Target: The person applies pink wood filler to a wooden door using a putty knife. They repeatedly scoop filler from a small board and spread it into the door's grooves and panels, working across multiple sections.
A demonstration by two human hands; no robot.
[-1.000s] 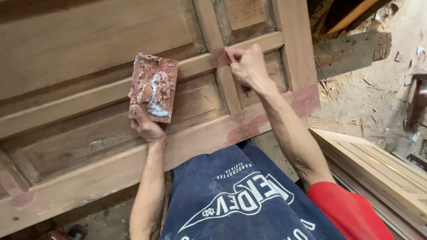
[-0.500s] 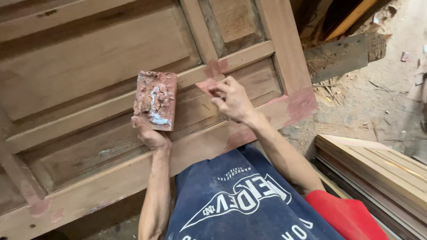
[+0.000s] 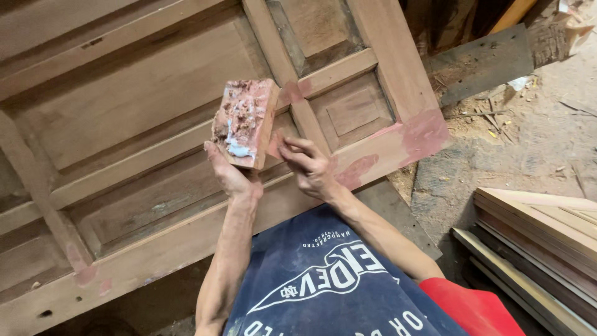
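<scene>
Head view: right hand (image 3: 311, 167), fingers loosely curled and empty, has withdrawn from the panelled wooden door (image 3: 155, 93) to beside the putty-laden wood block (image 3: 244, 122) gripped in the left hand (image 3: 231, 177), evidently reloading filler.

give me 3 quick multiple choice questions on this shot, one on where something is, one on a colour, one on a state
1. Where is the stack of boards?
A. lower right
B. upper left
C. on the door

2. What colour are the filler patches on the wooden door?
A. green
B. pinkish red
C. black

3. The small block is
A. lying on the floor
B. held in the left hand
C. resting on the door

Answers:
1 A, the stack of boards lies lower right.
2 B, the wooden door shows pinkish red patches.
3 B, the left hand grips the small block.
</scene>
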